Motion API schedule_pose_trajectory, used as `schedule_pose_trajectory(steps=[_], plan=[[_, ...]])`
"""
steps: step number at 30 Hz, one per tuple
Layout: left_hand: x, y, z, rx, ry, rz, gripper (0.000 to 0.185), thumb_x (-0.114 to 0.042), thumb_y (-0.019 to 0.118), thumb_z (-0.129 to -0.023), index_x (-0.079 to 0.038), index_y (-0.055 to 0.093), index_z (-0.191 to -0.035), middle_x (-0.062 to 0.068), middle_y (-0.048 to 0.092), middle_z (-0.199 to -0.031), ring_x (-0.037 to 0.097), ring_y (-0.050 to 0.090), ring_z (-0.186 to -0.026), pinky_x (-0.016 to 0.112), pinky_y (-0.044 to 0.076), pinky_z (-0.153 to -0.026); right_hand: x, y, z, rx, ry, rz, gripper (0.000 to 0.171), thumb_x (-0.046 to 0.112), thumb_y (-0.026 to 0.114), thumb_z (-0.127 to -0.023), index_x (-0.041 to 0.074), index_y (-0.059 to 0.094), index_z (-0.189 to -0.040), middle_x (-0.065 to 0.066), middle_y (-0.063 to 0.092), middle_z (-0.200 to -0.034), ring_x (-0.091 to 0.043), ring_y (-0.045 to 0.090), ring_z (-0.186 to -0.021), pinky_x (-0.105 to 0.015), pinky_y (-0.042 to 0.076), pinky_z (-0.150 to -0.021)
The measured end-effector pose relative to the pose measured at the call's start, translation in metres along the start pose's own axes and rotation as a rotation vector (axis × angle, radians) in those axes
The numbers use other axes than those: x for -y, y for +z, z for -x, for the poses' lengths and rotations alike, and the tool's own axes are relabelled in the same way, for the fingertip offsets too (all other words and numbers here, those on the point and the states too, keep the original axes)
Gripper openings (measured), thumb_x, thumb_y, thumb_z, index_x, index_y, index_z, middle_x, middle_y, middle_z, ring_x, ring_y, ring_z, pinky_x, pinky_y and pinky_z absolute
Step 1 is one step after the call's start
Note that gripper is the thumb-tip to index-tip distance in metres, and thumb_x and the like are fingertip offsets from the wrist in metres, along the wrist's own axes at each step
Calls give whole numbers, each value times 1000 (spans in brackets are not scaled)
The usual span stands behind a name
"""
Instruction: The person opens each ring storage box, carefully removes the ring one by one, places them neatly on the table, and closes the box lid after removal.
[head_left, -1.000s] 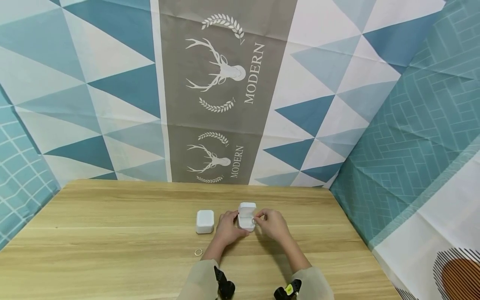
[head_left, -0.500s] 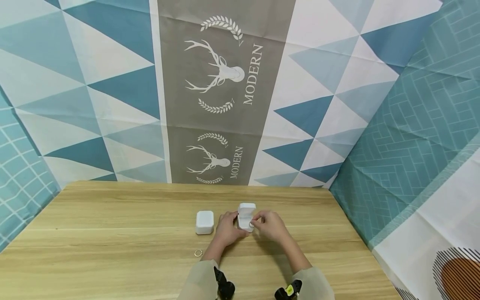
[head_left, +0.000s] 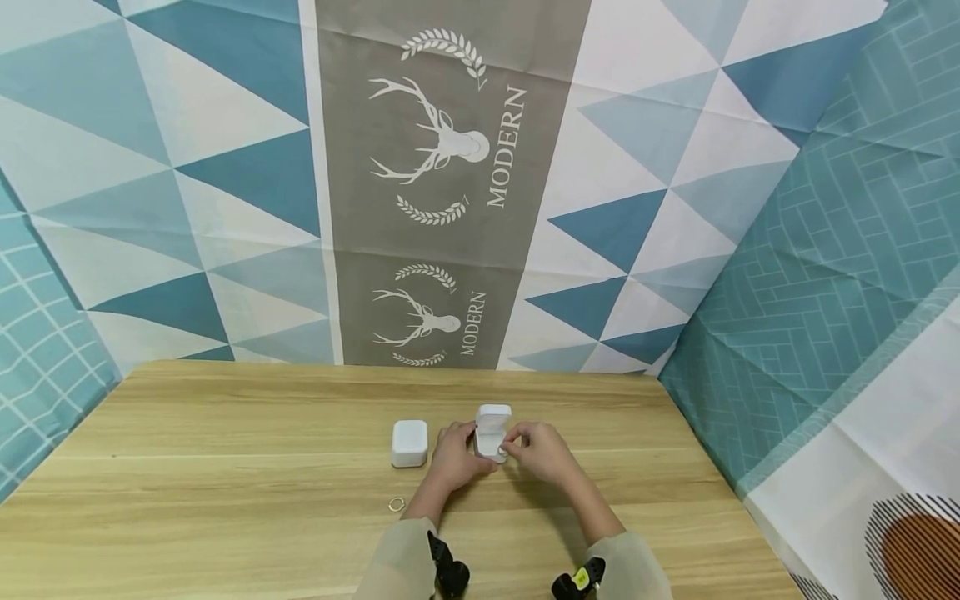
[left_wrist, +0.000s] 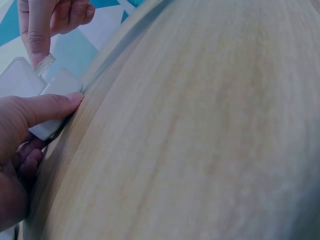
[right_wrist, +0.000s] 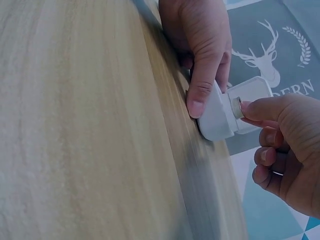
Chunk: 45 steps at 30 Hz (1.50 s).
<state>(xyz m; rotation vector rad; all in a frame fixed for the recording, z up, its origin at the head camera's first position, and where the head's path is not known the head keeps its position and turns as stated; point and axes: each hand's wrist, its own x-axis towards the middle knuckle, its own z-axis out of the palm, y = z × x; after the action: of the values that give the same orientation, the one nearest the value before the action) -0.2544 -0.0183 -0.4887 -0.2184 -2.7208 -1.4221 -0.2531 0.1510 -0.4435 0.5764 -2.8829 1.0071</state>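
Note:
An open white ring box [head_left: 492, 414] stands on the table with its lid raised at the back. My left hand [head_left: 454, 460] grips it from the left, thumb along the front and fingers around the side. Between thumb and index finger, my right hand [head_left: 545, 452] pinches a ring [right_wrist: 237, 107], its band upright at the slot of the box's inner cushion. In the left wrist view the ring [left_wrist: 45, 64] shows between base and lid, partly covered by the fingertips. The other fingers of the right hand are curled in.
A second white box [head_left: 409, 443], lid down, stands left of the left hand. Another ring [head_left: 397, 504] lies on the wooden table [head_left: 225, 475] beside the left forearm. A patterned cloth [head_left: 420, 167] hangs behind the table.
My right hand has moved slightly left, bringing the ring from the box's right edge in over its base. The left hand keeps its hold on the box.

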Motion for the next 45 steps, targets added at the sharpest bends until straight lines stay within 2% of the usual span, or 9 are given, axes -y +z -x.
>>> schedule_pose_trajectory(steps=[12,20,45], plan=[[0,-1,0,7,-17,18,77,-20,86,-62,2,53,-128,15,56,-119,28,45,-109,48,40,-97,-1,2,1,11,-50,-6,8,18,67,-85,12,70,-82,9,43,-53,-3,35,-46,-17,27,-40],[0,-1,1,7,-13,21,76,-21,86,-62,1,54,-128,14,57,-116,27,45,-107,47,41,-96,-2,2,1,37,-35,-11,8,18,66,-86,12,70,-82,8,44,-53,-4,36,-46,-18,28,-40],[0,-1,0,-3,7,5,75,-20,85,-62,2,54,-127,15,58,-117,29,46,-107,47,41,-96,-4,3,6,93,-65,-9,9,17,66,-86,10,69,-81,7,47,-59,-3,38,-49,-17,30,-42]])
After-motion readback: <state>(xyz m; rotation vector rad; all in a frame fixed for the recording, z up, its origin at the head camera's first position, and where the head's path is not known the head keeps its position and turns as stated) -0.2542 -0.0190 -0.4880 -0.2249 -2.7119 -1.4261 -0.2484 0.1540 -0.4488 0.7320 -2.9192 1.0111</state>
